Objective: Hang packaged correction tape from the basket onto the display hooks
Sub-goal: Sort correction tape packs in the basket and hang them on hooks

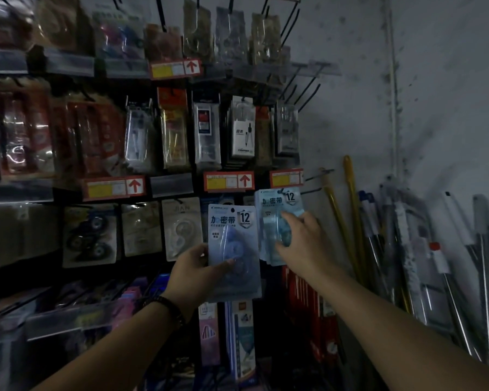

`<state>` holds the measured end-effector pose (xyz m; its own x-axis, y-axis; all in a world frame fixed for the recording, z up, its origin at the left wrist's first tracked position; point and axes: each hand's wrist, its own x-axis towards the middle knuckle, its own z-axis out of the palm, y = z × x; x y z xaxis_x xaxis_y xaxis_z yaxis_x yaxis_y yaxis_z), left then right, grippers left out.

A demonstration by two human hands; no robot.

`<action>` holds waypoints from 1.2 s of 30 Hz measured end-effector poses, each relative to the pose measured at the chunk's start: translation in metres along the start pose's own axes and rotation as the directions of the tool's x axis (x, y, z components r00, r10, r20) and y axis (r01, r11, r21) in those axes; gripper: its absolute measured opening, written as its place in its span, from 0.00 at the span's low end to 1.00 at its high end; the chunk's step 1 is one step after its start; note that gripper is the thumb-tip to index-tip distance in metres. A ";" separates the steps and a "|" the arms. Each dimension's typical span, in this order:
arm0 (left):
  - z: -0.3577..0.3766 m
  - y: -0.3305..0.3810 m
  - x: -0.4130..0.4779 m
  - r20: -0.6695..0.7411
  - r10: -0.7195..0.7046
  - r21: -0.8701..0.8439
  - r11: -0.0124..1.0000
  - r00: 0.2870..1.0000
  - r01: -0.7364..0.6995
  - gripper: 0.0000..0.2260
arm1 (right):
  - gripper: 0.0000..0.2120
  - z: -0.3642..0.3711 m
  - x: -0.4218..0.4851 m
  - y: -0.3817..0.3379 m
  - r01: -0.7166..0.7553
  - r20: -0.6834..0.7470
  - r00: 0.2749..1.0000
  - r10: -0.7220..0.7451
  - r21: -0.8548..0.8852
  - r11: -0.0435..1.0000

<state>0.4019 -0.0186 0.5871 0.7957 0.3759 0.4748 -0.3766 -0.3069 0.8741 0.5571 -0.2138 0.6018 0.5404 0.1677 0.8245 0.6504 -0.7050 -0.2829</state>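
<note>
Dim stationery rack (171,187): my left hand (194,270) pinches one correction tape pack (233,244) between its fingers; my right hand (302,238) curls fingers around hung packs (277,206).

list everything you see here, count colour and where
held correction tape pack: one, pale blue, centre, not on a hook
hanging correction tape packs: a stack, count unclear, pale blue, on a hook just right of the held one
price tags: four, orange-red with yellow, on the rails
compass pack: one in front, white, middle row
bare hooks: several, black, right end of upper rows
poles: two, yellow, leaning on the wall at right
wall: one, grey and stained, right
bracelet: one, dark, left wrist
left grip: holds the held pack low down
right grip: holds the hanging packs
</note>
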 end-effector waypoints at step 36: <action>0.019 0.027 0.000 0.149 0.215 0.649 0.715 0.965 -0.259 0.14 | 0.36 -0.014 -0.033 0.006 0.009 -0.072 0.997 0.002 0.149 0.989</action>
<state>0.4014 -0.0435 0.6086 0.7579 0.1666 0.6307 -0.1680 -0.8844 0.4355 0.5362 -0.2333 0.5800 0.5020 0.1162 0.8570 0.7270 -0.5934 -0.3454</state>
